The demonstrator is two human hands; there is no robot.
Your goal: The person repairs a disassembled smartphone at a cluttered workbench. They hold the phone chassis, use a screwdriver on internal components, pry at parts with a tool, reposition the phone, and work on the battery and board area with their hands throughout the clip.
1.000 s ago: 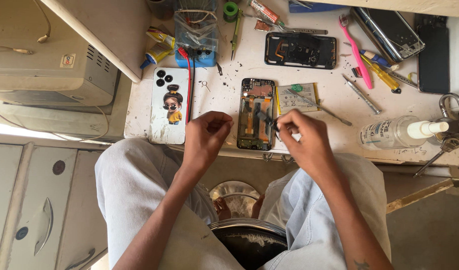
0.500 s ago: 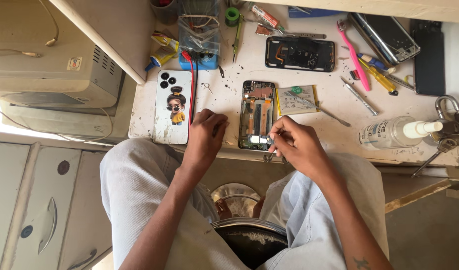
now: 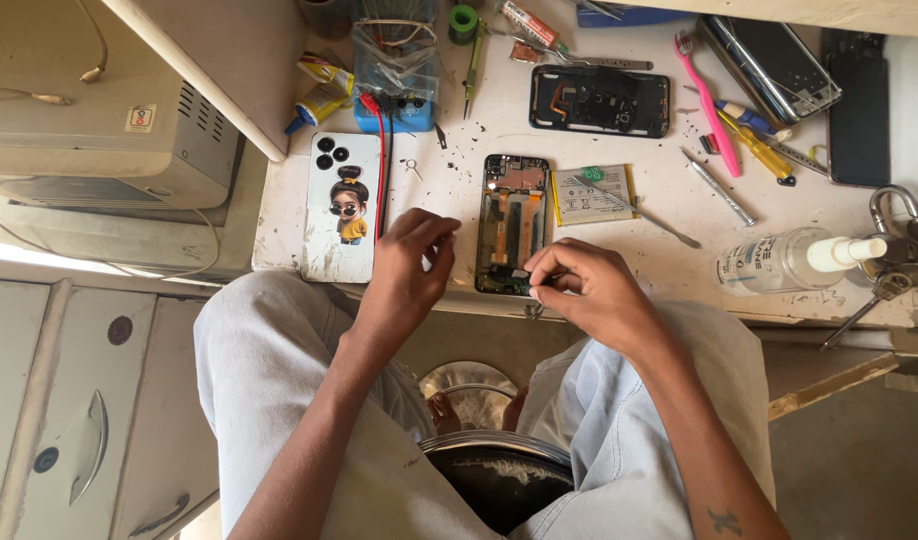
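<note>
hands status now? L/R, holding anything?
Left hand: fingers curled, beside the opened phone; nothing visibly held.
Right hand: fingertips pinched at the phone's lower edge; whether it holds anything cannot be told.

Opened phone [image 3: 513, 223] on table [image 3: 449, 190]; phone case [image 3: 344, 205] left, battery [image 3: 591, 194] right, spray bottle [image 3: 784, 262] far right.

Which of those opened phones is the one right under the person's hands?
The upright opened phone between both hands, beside the battery; the other opened one lies sideways farther back.
</note>
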